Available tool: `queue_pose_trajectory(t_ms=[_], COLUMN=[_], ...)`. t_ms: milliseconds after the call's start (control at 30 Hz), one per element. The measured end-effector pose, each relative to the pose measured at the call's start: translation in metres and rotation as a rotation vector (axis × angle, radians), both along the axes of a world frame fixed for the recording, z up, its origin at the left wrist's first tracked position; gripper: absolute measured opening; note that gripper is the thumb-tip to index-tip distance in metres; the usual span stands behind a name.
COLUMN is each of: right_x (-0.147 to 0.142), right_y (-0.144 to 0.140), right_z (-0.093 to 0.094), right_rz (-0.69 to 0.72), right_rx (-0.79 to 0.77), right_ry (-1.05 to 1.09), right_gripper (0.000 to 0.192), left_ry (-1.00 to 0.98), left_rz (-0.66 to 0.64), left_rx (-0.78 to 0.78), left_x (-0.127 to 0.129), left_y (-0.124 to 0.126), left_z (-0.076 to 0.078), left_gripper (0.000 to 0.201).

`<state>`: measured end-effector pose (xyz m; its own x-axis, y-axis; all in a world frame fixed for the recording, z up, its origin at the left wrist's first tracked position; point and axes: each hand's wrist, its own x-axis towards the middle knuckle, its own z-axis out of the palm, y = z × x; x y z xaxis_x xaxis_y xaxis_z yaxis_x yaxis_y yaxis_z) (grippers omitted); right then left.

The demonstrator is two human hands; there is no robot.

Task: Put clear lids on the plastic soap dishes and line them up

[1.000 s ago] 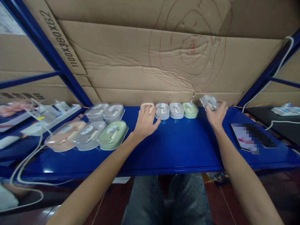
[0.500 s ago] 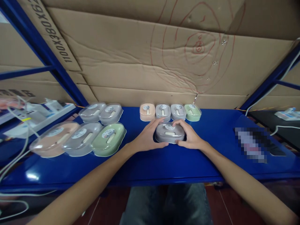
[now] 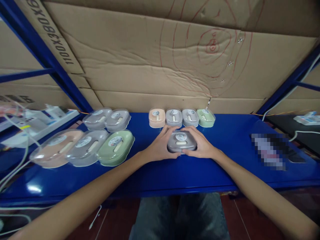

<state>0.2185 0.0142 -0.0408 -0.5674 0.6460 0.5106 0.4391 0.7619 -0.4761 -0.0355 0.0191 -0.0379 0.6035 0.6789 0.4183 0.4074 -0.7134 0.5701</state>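
Observation:
A grey plastic box (image 3: 182,146) with rounded corners, a clear lid, a round label and a pale tab sits at the middle of the blue table. My left hand (image 3: 165,143) curls round its left side, thumb along the near edge and fingers at the far edge. Around the right side closes my right hand (image 3: 200,142) in the same way. Just behind, a row holds a peach box (image 3: 157,118), a grey box (image 3: 174,118), another grey box (image 3: 190,118) and a green box (image 3: 206,118).
On the left, similar boxes stand in two rows, with a green box (image 3: 115,148) nearest my left forearm. A cardboard wall (image 3: 130,80) closes off the back. Toward the right lies a blurred-out item (image 3: 268,151). White cables (image 3: 26,150) run at the far left.
My hands have closed in on the grey box, and the fingers now meet its far edge. The box seems slightly raised or tilted toward me. The view has shifted a little.

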Motion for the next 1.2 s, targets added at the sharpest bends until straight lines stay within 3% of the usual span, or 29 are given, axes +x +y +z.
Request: queue_pose_trajectory(t_ms=[300,567,733,833,967,1200], right_x=[-0.004,-0.004,0.026,0.056,0.084,0.100], right_y=[0.002,-0.003,0.005,0.014,0.023,0.031], right_z=[-0.006,0.004,0.024,0.030,0.032,0.026], right_rz=[-0.065,-0.118,-0.209,-0.256,-0.334,-0.347], right_rx=[0.066,0.160,0.116,0.032,-0.003,-0.078], right_ry=[-0.027,0.035,0.093,0.039,-0.040,-0.263], right_gripper=[0.092,0.078,0.067,0.064,0.066,0.071], left_ry=[0.044,0.061,0.097,0.157,0.214,0.275], left_rz=[0.034,0.047,0.062,0.061,0.011,0.011], left_rx=[0.016,-0.064,-0.088,-0.081,-0.078,-0.073], left_x=[-0.008,-0.011,-0.017,-0.019,-0.019,-0.019], left_y=[-0.001,-0.001,0.000,0.001,0.000,-0.001], left_z=[0.002,0.002,0.005,0.008,0.015,0.023], left_gripper=[0.109,0.123,0.127,0.112,0.088,0.089])
